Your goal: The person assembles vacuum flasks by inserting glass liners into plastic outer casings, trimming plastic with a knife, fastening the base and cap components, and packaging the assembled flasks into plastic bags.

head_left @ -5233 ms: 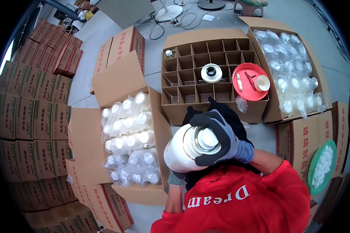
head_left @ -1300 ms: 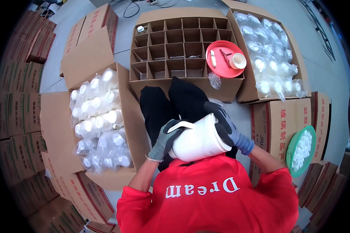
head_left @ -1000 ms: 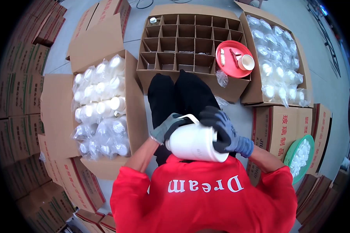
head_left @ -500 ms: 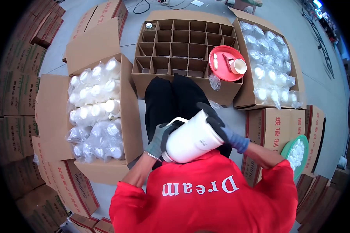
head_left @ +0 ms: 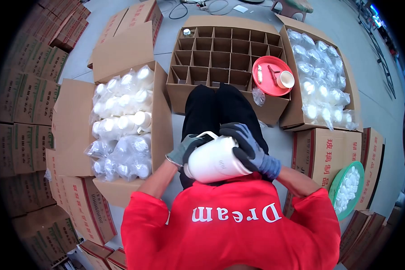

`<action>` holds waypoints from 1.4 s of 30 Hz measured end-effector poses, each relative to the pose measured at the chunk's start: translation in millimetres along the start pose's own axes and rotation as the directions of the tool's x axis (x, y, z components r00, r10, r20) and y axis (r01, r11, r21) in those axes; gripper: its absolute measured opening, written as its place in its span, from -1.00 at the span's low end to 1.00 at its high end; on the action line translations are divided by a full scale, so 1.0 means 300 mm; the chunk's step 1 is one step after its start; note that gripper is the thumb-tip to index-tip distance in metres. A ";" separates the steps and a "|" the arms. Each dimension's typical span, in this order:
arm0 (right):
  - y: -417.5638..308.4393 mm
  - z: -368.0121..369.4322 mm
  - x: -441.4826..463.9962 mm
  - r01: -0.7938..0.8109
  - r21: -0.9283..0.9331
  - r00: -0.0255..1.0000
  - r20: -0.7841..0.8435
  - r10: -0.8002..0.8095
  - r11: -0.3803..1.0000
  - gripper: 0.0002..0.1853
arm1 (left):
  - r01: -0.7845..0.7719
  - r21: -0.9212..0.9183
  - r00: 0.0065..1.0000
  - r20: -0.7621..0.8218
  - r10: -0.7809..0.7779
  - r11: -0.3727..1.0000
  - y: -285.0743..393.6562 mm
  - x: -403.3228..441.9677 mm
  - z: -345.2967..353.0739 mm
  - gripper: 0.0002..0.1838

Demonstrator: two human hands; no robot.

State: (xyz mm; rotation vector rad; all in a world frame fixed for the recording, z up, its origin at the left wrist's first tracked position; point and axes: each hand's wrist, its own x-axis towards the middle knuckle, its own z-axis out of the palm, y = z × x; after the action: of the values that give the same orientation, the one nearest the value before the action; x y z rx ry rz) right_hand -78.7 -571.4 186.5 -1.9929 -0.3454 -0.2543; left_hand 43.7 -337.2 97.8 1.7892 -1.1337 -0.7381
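Observation:
A white pitcher (head_left: 213, 161) with a loop handle and small dark printing lies on its side across my lap. My gloved left hand (head_left: 187, 149) grips it near the handle, at its left end. Over its right end, my gloved right hand (head_left: 247, 146) is bent, with the fingers on top and the thumb against the side near the rim. The palm side of both hands is hidden. Just beyond my knees stands a divided carton (head_left: 225, 96); one small capped bottle (head_left: 186, 32) shows in its back left compartment.
A red plate (head_left: 271, 87) with a cup (head_left: 285, 80) sits on the divided carton's right corner. Boxes of plastic-wrapped white containers stand left (head_left: 163, 130) and right (head_left: 352, 90). A green basin (head_left: 336, 180) of small white pieces is at right. Stacked cartons (head_left: 27, 108) line the left.
The pitcher has turned to lie more nearly level. My right hand has shifted from the open end's edge onto its upper side. The whole view has shifted slightly.

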 end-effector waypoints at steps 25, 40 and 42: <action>0.188 -0.057 -0.146 -0.432 0.440 0.860 -0.062 0.507 0.787 -0.41 | -0.176 0.301 0.800 -0.510 0.314 0.937 0.355 0.096 0.075 -0.77; 0.253 -0.216 -0.168 -0.272 -0.084 0.947 -0.200 0.251 0.958 -0.40 | -0.043 0.008 0.915 -0.400 0.042 0.999 0.428 0.339 -0.021 -0.77; 0.215 -0.279 -0.144 -0.250 -0.179 0.927 -0.329 0.181 0.952 -0.34 | 0.214 -0.455 0.891 -0.273 -0.364 0.865 0.318 0.345 -0.049 -0.73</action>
State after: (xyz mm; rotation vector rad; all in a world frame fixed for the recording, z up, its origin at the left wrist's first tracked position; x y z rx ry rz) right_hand -98.7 -679.0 153.8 -2.1446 0.1106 -0.4730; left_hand 60.2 -446.1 186.6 1.6514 -0.4244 -0.7326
